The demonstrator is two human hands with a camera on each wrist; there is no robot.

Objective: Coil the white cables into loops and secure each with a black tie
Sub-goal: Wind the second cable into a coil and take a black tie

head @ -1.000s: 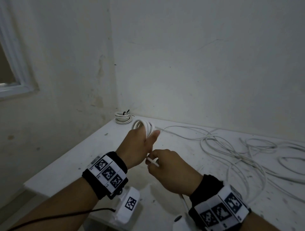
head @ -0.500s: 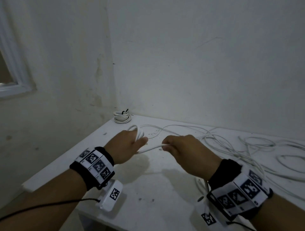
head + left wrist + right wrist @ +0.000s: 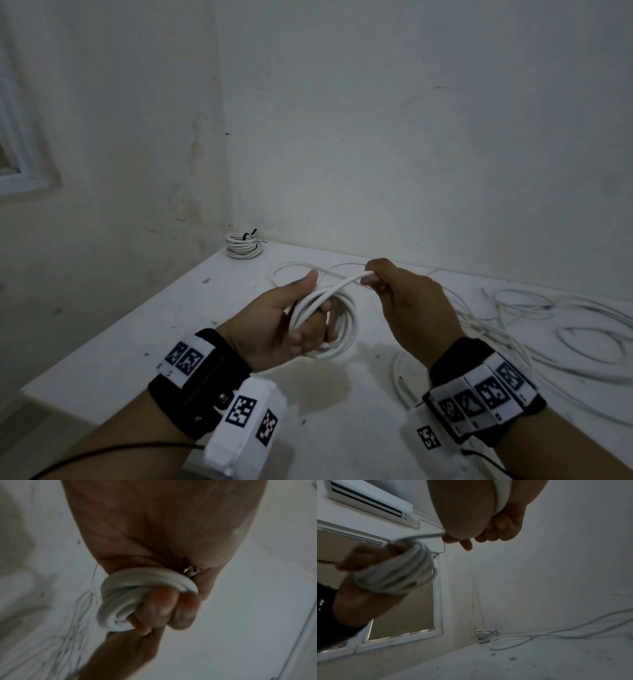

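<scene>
Left grip [image 3: 274, 322] around coil [image 3: 329, 322] (tangle [image 3: 513, 329] beside)

Right hand [image 3: 488, 515]: at top of view, fingers curled round a white cable [image 3: 502, 500] that crosses its palm.
Left hand [image 3: 368, 588]: lower left of the right, gripping a coil [image 3: 397, 572] of white loops.
Strand [image 3: 423, 536]: runs from coil to right fingertips.
Tied bundle [image 3: 485, 635]: far below both hands, in the table [image 3: 539, 662] corner, black tie [image 3: 493, 632] round it.
Loose cable [image 3: 556, 632]: on the table, right of the bundle.

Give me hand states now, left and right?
Left hand: closed around the white cable coil.
Right hand: closed, pinching the white cable strand leading into the coil.
</scene>
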